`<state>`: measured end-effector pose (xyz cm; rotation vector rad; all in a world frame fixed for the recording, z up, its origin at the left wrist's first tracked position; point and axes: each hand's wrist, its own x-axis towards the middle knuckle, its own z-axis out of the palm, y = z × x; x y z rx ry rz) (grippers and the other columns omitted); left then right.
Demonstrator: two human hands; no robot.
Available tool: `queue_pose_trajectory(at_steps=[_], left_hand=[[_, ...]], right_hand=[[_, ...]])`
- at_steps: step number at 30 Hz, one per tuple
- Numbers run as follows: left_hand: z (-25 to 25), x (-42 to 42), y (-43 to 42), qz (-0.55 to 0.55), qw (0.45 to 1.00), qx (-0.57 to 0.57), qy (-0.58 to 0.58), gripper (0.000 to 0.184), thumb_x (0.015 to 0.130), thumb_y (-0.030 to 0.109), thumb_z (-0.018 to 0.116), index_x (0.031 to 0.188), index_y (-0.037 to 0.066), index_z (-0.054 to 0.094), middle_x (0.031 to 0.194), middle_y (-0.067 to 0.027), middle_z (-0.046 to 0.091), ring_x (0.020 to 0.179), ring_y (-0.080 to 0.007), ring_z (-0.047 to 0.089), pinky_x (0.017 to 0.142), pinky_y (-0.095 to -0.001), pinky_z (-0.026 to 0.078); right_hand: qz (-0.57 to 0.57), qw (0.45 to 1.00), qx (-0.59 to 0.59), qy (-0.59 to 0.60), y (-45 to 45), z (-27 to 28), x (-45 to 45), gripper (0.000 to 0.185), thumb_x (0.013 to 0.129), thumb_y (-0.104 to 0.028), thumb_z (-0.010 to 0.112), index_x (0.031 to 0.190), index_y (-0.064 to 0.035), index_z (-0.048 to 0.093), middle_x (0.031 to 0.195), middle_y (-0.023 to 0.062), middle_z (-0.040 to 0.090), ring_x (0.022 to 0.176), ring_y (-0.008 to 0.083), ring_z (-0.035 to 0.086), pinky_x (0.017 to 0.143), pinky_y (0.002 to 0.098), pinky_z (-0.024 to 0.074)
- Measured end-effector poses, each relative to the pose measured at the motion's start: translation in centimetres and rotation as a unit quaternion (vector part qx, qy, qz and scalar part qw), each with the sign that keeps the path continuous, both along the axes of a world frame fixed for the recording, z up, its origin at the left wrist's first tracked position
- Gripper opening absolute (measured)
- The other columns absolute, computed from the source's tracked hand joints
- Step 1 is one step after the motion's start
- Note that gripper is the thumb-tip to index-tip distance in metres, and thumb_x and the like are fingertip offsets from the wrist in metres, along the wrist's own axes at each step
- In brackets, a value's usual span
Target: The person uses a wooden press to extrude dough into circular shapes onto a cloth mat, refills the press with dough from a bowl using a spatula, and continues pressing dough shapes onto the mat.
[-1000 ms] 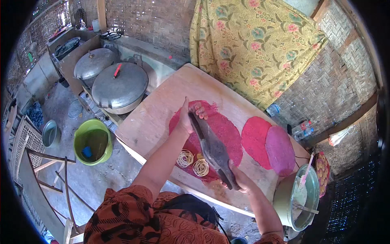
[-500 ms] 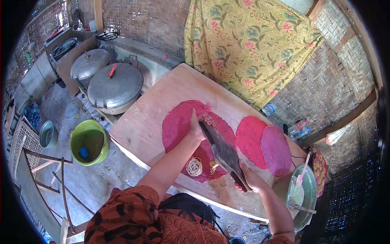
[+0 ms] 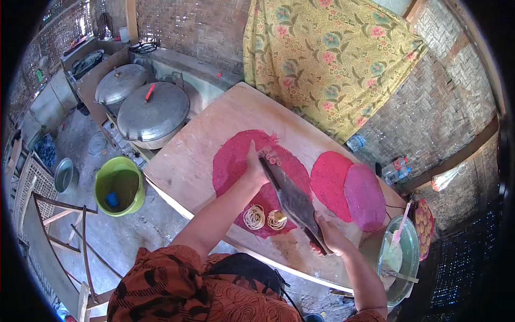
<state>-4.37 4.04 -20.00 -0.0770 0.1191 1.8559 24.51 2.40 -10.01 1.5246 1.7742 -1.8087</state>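
Observation:
A long dark press tool (image 3: 296, 199) is held at a slant over the wooden table (image 3: 198, 145). My left hand (image 3: 263, 165) grips its upper end, fingers curled round it. Around its lower right end my right hand (image 3: 331, 236) is closed. Beneath the tool lies a large dark pink round mat (image 3: 236, 161). Two coils of pale strands rest on the mat's near part, the left coil (image 3: 254, 217) and the right coil (image 3: 277, 219). A small yellowish piece under the tool's middle is at the right coil. Red (image 3: 332, 185) and purple (image 3: 365, 197) round mats overlap to the right.
Two lidded metal pots (image 3: 153, 112) stand at the back left. On the floor is a green basin (image 3: 119, 185) with a blue cup. A large tub (image 3: 410, 257) of pale dough is beyond the table's right corner. Plastic bottles (image 3: 397, 170) lie near the wall.
Both hands and the tool have shifted right over the pink mat, then stayed nearly in place. The right coil, not visible half a second ago, now shows beneath the tool.

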Motion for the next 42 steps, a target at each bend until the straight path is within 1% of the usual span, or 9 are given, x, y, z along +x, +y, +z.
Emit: queue_pose_trajectory(at_steps=[6, 12, 14, 16, 18, 21, 24, 28, 42], left_hand=[[-3.3, 2.4, 0.7, -0.007, 0.998, -0.044, -0.046, 0.06, 0.092, 0.068, 0.029, 0.06, 0.019, 0.038, 0.051, 0.0039, 0.034, 0.046, -0.014, 0.038, 0.053, -0.0318, 0.036], [-4.2, -0.2, 1.3, -0.01, 0.999, 0.043, 0.016, 0.059, 0.093, 0.068, 0.031, 0.06, 0.019, 0.039, 0.048, 0.0052, 0.035, 0.043, -0.0127, 0.041, 0.051, -0.0301, 0.038], [-3.0, -0.8, 1.7, -0.007, 0.999, 0.041, 0.033, 0.058, 0.094, 0.066, 0.033, 0.061, 0.019, 0.039, 0.048, 0.005, 0.035, 0.043, -0.0123, 0.041, 0.051, -0.0291, 0.039], [-1.8, -1.0, 2.7, -0.049, 0.991, 0.118, 0.046, 0.063, 0.092, 0.07, 0.027, 0.061, 0.017, 0.038, 0.05, 0.0038, 0.035, 0.045, -0.0148, 0.041, 0.054, -0.0314, 0.04], [-1.1, 0.1, 3.9, -0.054, 0.989, 0.134, 0.021, 0.063, 0.092, 0.071, 0.027, 0.063, 0.017, 0.039, 0.05, 0.0031, 0.035, 0.045, -0.0154, 0.041, 0.054, -0.0322, 0.04], [-2.2, 2.8, 5.3, -0.003, 1.0, 0.002, -0.008, 0.067, 0.09, 0.075, 0.023, 0.062, 0.016, 0.039, 0.05, 0.0016, 0.036, 0.045, -0.0169, 0.041, 0.054, -0.0338, 0.039], [-4.6, 4.4, 6.5, -0.006, 0.997, -0.016, -0.073, 0.068, 0.089, 0.075, 0.023, 0.062, 0.016, 0.039, 0.05, 0.0012, 0.037, 0.046, -0.017, 0.041, 0.053, -0.0343, 0.039], [-2.9, 3.7, 7.5, 0.026, 0.999, -0.025, -0.009, 0.063, 0.092, 0.071, 0.026, 0.06, 0.018, 0.038, 0.05, 0.0028, 0.035, 0.046, -0.0151, 0.039, 0.052, -0.0315, 0.038], [0.4, 2.9, 7.7, 0.028, 1.0, 0.004, -0.014, 0.058, 0.094, 0.065, 0.027, 0.059, 0.02, 0.035, 0.048, 0.0041, 0.033, 0.042, -0.0137, 0.036, 0.048, -0.0314, 0.036]], right_hand=[[0.022, 0.999, 0.022, -0.024, 1.0, -1.7, 1.6, 0.072, 0.093, -0.07, 0.032, 0.074, -0.0035, 0.053, 0.054, 0.0079, 0.053, 0.041, 0.0171, 0.051, 0.038, 0.0321, 0.0412], [0.043, 0.997, 0.065, 0.008, 1.7, -6.0, 0.3, 0.074, 0.094, -0.07, 0.028, 0.082, -0.0022, 0.055, 0.058, 0.0066, 0.055, 0.044, 0.0149, 0.051, 0.04, 0.0311, 0.0412], [0.034, 0.998, 0.048, 0.009, 1.8, -4.9, 0.3, 0.074, 0.094, -0.07, 0.026, 0.09, -0.0032, 0.058, 0.061, 0.0055, 0.055, 0.047, 0.0135, 0.051, 0.042, 0.03, 0.0399], [-0.009, 0.994, -0.093, 0.063, 3.0, -4.1, 1.2, 0.074, 0.095, -0.07, 0.023, 0.095, -0.0048, 0.059, 0.062, 0.0046, 0.055, 0.047, 0.0122, 0.05, 0.041, 0.0292, 0.0386], [-0.029, 0.994, -0.094, 0.049, 3.9, -2.9, 2.1, 0.076, 0.095, -0.069, 0.02, 0.095, -0.0049, 0.06, 0.059, 0.0033, 0.053, 0.045, 0.012, 0.048, 0.04, 0.0286, 0.037], [0.021, 0.998, -0.051, -0.005, 5.2, -1.6, 3.1, 0.086, 0.09, -0.077, 0.016, 0.09, -0.002, 0.059, 0.057, 0.0035, 0.05, 0.046, 0.014, 0.047, 0.042, 0.0299, 0.0369], [0.014, 0.997, -0.037, -0.065, 7.1, -2.7, 3.8, 0.084, 0.091, -0.076, 0.017, 0.087, -0.0025, 0.057, 0.054, 0.0033, 0.049, 0.043, 0.0148, 0.045, 0.04, 0.0306, 0.0355], [0.025, 0.999, 0.013, -0.033, 8.2, -3.5, 3.7, 0.076, 0.092, -0.073, 0.022, 0.079, -0.0049, 0.053, 0.053, 0.0053, 0.05, 0.04, 0.0146, 0.047, 0.036, 0.0315, 0.0364], [0.02, 0.988, 0.128, -0.079, 8.2, -0.7, 2.8, 0.081, 0.091, -0.074, 0.022, 0.063, -0.0036, 0.05, 0.049, 0.0049, 0.047, 0.037, 0.016, 0.045, 0.035, 0.0332, 0.0352]])
